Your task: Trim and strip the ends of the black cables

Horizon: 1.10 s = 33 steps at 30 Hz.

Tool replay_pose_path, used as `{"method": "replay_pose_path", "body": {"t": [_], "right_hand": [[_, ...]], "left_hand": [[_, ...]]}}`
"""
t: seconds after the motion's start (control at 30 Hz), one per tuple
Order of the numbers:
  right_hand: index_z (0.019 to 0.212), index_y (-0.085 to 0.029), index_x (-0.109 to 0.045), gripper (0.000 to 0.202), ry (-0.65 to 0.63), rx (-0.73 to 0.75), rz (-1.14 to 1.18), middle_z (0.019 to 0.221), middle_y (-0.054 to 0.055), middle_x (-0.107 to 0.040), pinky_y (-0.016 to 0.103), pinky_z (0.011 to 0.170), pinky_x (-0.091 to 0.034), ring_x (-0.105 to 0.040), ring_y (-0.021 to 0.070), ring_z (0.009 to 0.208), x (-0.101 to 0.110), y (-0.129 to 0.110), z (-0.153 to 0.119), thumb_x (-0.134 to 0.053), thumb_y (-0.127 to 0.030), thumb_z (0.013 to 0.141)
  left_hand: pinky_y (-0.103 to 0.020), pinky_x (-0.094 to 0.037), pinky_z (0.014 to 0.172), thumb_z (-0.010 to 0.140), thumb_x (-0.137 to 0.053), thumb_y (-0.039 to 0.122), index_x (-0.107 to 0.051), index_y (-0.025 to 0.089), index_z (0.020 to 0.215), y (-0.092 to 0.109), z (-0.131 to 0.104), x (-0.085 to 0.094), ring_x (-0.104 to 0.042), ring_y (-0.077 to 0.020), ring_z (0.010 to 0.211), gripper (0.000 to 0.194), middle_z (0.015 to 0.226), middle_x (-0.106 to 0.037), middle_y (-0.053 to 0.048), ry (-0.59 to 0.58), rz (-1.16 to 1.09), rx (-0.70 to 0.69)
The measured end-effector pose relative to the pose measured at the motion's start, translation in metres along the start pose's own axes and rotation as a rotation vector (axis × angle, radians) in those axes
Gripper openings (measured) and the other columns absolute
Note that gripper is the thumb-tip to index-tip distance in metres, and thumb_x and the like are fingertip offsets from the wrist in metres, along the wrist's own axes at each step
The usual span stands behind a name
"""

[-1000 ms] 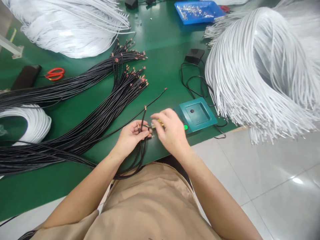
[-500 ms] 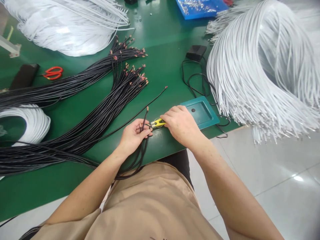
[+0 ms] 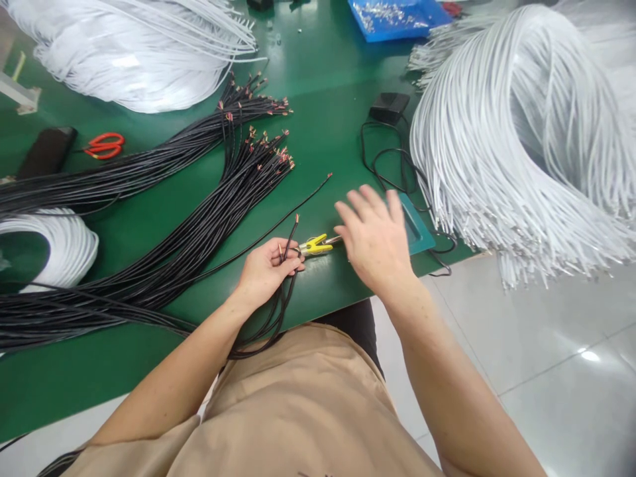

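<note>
My left hand (image 3: 265,270) pinches black cables (image 3: 284,291) near their stripped ends, close to the table's front edge. Just right of its fingertips lies a yellow-handled clip (image 3: 317,245), its metal end against the cables. A thin rod-like piece shows between the clip and my right hand (image 3: 375,235), which is slightly blurred, with its fingers spread and nothing held. Under and behind that hand is a teal tray (image 3: 421,232), partly covered. One single black cable (image 3: 263,235) runs behind my left hand to a red tip.
Black cable bundles (image 3: 199,248) cover the left side. Red-handled scissors (image 3: 105,146) lie behind them. White cable bundles (image 3: 134,63) (image 3: 467,132) stand at back left and right. A blue tray (image 3: 397,30) holds small parts. A black box (image 3: 389,106) has a cord.
My right hand has let go of the yellow clip, spread its fingers and moved right. The clip's handles now stand apart. My left hand has hardly moved.
</note>
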State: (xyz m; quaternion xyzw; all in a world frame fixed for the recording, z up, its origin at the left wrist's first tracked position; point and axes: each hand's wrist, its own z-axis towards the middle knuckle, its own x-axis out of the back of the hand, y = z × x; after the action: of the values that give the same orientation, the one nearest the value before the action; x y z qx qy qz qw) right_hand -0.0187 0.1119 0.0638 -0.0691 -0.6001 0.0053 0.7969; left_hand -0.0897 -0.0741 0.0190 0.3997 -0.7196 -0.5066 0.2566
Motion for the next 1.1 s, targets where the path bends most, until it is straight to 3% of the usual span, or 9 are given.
{"method": "replay_pose_path", "body": {"t": [0.1,0.27,0.33,0.4,0.5,0.67,0.83,1.0,1.1], "right_hand": [[0.135,-0.013,-0.048,0.044,0.057,-0.175,-0.077,0.144,0.018,-0.043,0.059,0.111,-0.015,-0.03,0.0337,0.138,-0.006,0.007,-0.002,-0.045,-0.03,0.095],[0.133,-0.013,-0.049,0.042,0.075,-0.156,-0.042,0.144,0.019,-0.043,0.058,0.11,-0.017,-0.03,0.0331,0.137,-0.009,0.006,-0.002,-0.045,-0.028,0.094],[0.124,-0.014,-0.057,0.035,0.099,-0.123,0.036,0.133,0.018,-0.053,0.053,0.105,-0.028,-0.041,0.0314,0.128,-0.006,-0.006,-0.004,-0.045,-0.026,0.094],[0.105,-0.017,-0.067,0.028,0.074,-0.084,0.169,0.11,0.014,-0.065,0.044,0.093,-0.039,-0.055,0.0269,0.107,-0.005,-0.024,-0.009,-0.044,-0.027,0.095],[0.086,-0.02,-0.072,0.027,0.027,-0.12,0.449,0.084,0.007,-0.066,0.033,0.078,-0.044,-0.059,0.0194,0.083,-0.008,-0.056,-0.019,-0.049,-0.032,0.093],[0.081,-0.021,-0.074,0.017,0.055,-0.457,0.977,0.071,0.001,-0.062,0.027,0.065,-0.044,-0.056,0.0139,0.066,-0.017,-0.085,-0.026,-0.063,-0.034,0.083],[0.069,-0.019,-0.069,0.016,0.011,-0.623,1.458,0.071,0.0,-0.064,0.027,0.067,-0.045,-0.056,0.0137,0.067,-0.008,-0.078,-0.024,-0.073,-0.035,0.07],[0.047,-0.018,-0.058,0.053,-0.094,-0.431,1.461,0.056,0.0,-0.054,0.027,0.069,-0.043,-0.05,0.0113,0.06,0.017,-0.057,-0.019,-0.049,-0.051,0.088],[0.067,-0.018,-0.066,0.032,-0.043,-0.469,1.394,0.064,-0.001,-0.059,0.025,0.063,-0.042,-0.05,0.0103,0.06,0.022,-0.054,-0.011,-0.057,-0.043,0.084]], "left_hand": [[-0.023,-0.049,0.06,0.069,-0.074,0.022,-0.06,0.013,0.094,-0.001,0.0,0.002,-0.069,-0.0132,0.067,0.03,0.077,-0.067,-0.001,-0.023,-0.009,0.009],[-0.023,-0.051,0.06,0.068,-0.076,0.024,-0.059,0.013,0.098,0.0,-0.006,0.01,-0.069,-0.0139,0.067,0.036,0.078,-0.067,-0.001,0.008,-0.02,-0.002],[-0.024,-0.051,0.061,0.068,-0.076,0.025,-0.058,0.014,0.1,0.004,-0.011,0.014,-0.069,-0.0144,0.068,0.038,0.079,-0.068,-0.002,0.012,-0.03,-0.015],[-0.024,-0.052,0.063,0.068,-0.077,0.026,-0.059,0.015,0.102,0.008,-0.017,0.016,-0.07,-0.0151,0.071,0.039,0.08,-0.069,-0.002,0.021,-0.04,-0.026],[-0.025,-0.054,0.066,0.069,-0.077,0.028,-0.061,0.017,0.104,0.014,-0.025,0.016,-0.07,-0.0156,0.074,0.04,0.082,-0.069,-0.002,0.024,-0.035,-0.056],[-0.026,-0.055,0.069,0.07,-0.076,0.028,-0.064,0.018,0.105,0.015,-0.036,0.012,-0.068,-0.0153,0.077,0.038,0.085,-0.071,-0.002,-0.014,-0.038,-0.094],[-0.025,-0.056,0.071,0.072,-0.076,0.028,-0.063,0.018,0.111,0.016,-0.043,0.011,-0.067,-0.0139,0.081,0.042,0.089,-0.071,-0.003,-0.007,-0.106,-0.084],[-0.026,-0.058,0.071,0.078,-0.071,0.033,-0.064,0.019,0.109,0.021,-0.049,0.012,-0.068,-0.0165,0.088,0.035,0.096,-0.068,-0.004,-0.023,-0.153,-0.038],[-0.027,-0.058,0.07,0.076,-0.072,0.033,-0.067,0.019,0.107,0.022,-0.053,0.011,-0.068,-0.0158,0.084,0.034,0.094,-0.067,-0.003,-0.022,-0.151,-0.027]]}}
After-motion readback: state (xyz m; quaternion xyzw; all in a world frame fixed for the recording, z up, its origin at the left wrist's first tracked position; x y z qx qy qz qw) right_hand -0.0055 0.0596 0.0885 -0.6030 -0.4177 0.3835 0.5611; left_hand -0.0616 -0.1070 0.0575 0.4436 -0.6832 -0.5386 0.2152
